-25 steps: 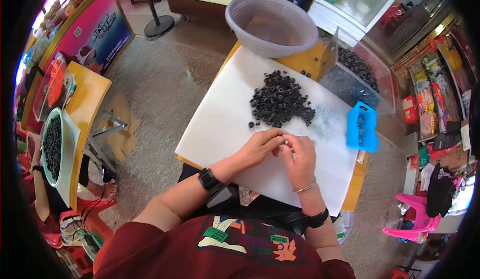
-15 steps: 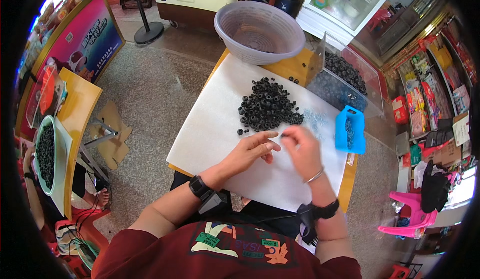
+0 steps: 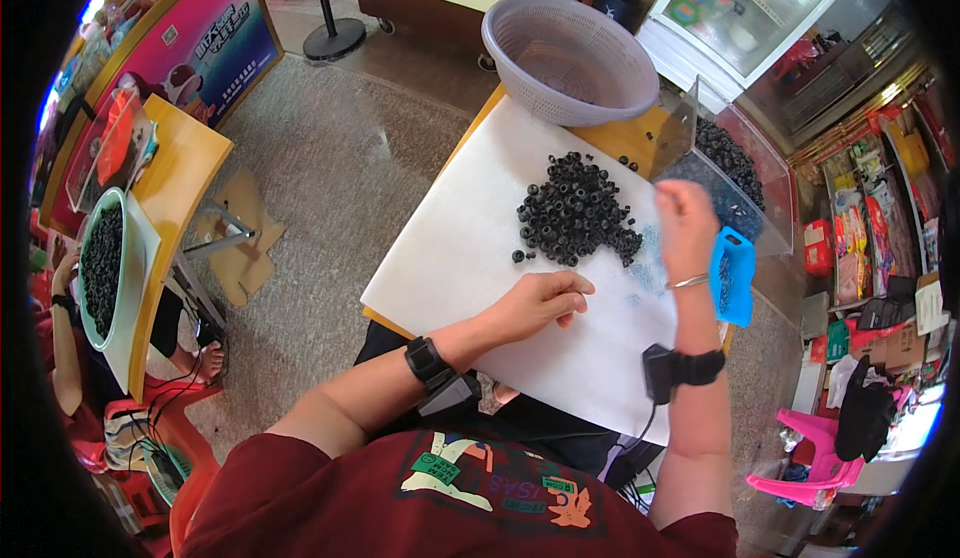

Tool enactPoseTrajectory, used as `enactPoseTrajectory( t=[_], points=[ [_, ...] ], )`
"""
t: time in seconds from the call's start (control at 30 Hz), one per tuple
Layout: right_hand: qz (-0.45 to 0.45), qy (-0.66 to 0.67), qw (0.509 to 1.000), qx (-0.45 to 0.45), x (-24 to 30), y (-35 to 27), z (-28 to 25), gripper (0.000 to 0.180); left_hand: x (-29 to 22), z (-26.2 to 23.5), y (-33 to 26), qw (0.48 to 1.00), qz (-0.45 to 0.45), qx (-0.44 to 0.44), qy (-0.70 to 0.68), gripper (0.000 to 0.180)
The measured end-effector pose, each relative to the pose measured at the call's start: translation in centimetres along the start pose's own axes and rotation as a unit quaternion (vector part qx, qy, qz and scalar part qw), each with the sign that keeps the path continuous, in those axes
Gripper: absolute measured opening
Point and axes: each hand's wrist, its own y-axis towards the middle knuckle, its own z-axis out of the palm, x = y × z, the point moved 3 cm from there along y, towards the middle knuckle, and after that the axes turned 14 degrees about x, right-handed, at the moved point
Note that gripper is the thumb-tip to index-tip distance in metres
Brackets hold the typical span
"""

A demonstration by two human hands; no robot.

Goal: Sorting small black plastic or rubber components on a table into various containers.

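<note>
My left hand (image 3: pixel 545 305) is over the near part of a white sheet (image 3: pixel 450 248), its fingers curled and pressed together; whether anything small sits in them is hidden. Just beyond it lies a heap of small black round parts with holes (image 3: pixel 575 208). My right hand (image 3: pixel 688 226) is to the right of the heap, beside a clear plastic bin (image 3: pixel 755 220). Motion smears its fingers, so I cannot see what they hold. Close to that wrist is a blue tray (image 3: pixel 739 273) with tiny pieces in it. Small pale-blue bits (image 3: pixel 648 270) are scattered on the sheet.
A grey perforated basin (image 3: pixel 570 58) stands at the table's far end. More black parts (image 3: pixel 728 158) fill the clear bin. At left, another person's hand (image 3: pixel 65 268) is by a pale green bowl (image 3: pixel 128 288) of black parts. A pink stool (image 3: pixel 815 458) stands at right.
My right hand has moved away from my left, forward and right towards the clear bin. My left hand's fingers have curled in more. The whole view has shifted slightly.
</note>
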Motion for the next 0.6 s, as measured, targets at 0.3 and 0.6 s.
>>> enactPoseTrajectory(
  t=[0.3, 0.6],
  points=[
    [-0.075, -0.050, 0.989, 0.121, 3.5, 0.0, 7.2, 0.029, 0.3, -0.2, 0.4, 1.000, 0.007, -0.001, 0.001, 0.025],
    [-0.091, 0.013, 0.990, 0.103, 3.2, -3.2, 7.5, 0.023, 0.2, -0.2, 0.4, 1.000, -0.005, -0.010, 0.026, 0.024]
  ],
)
